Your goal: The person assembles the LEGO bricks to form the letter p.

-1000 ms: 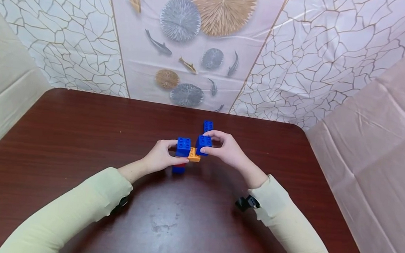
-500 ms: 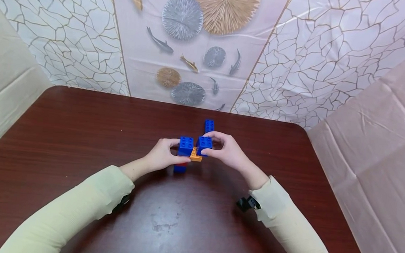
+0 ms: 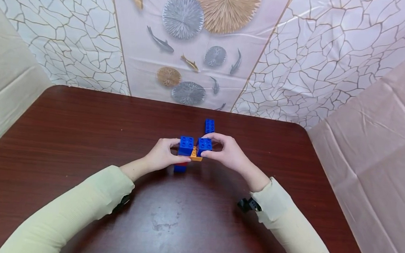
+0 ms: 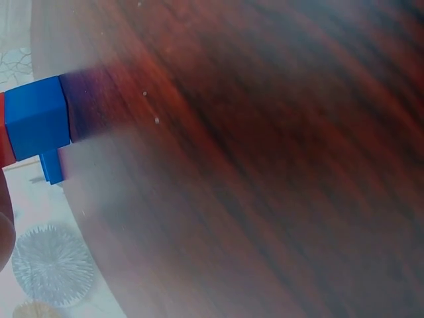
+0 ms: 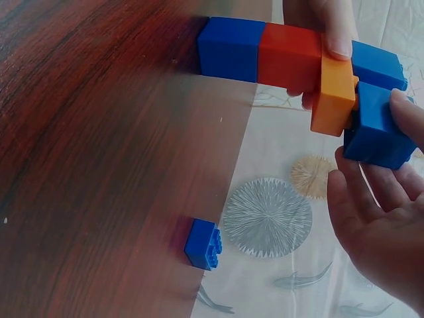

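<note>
A stack of toy building bricks stands on the table. Its bottom is a blue brick (image 5: 230,50), then a red brick (image 5: 289,56), then an orange brick (image 5: 333,96) reaching out to the right. Another blue brick (image 3: 186,143) sits on the orange one's left part. My left hand (image 3: 161,154) grips the stack near the orange brick, thumb in front, fingers behind. My right hand (image 3: 230,152) pinches a blue brick (image 5: 379,126), slightly tilted, over the orange brick's right end. Orange studs show between them in the right wrist view; whether they touch, I cannot tell.
A loose blue brick (image 3: 209,126) lies on the brown table (image 3: 80,132) behind my right hand. Patterned white cloth (image 3: 138,81) hangs beyond the table's far edge, and plain cloth hangs at both sides.
The right hand and its blue brick have shifted slightly down in the head view, now about level with the other top blue brick. The left hand keeps its grip on the stack.
</note>
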Demonstrator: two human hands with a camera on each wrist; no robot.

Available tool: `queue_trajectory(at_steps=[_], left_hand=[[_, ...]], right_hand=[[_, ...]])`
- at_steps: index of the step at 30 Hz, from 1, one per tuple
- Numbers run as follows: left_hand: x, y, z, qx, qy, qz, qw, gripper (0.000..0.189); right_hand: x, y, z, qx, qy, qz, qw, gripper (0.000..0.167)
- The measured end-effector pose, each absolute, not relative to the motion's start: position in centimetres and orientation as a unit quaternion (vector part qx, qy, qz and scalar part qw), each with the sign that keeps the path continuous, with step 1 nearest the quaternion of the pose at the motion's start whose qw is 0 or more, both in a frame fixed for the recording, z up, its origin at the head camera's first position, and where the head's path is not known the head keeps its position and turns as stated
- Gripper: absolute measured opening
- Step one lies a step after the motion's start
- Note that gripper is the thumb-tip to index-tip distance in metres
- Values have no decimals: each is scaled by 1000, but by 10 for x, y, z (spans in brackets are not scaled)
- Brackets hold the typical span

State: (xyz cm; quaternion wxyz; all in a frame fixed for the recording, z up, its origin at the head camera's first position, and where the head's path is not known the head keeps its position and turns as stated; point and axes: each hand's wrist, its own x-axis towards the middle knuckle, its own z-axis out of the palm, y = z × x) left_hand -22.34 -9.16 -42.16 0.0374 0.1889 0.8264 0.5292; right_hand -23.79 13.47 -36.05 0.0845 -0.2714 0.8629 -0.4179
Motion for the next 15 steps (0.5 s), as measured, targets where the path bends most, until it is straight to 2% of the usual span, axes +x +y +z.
queue_trajectory(at_steps=[15], left_hand=[[-222, -91, -420, 190, 823, 534, 30, 44]], right_hand=[[-235, 136, -360, -257, 877, -398, 81, 45]])
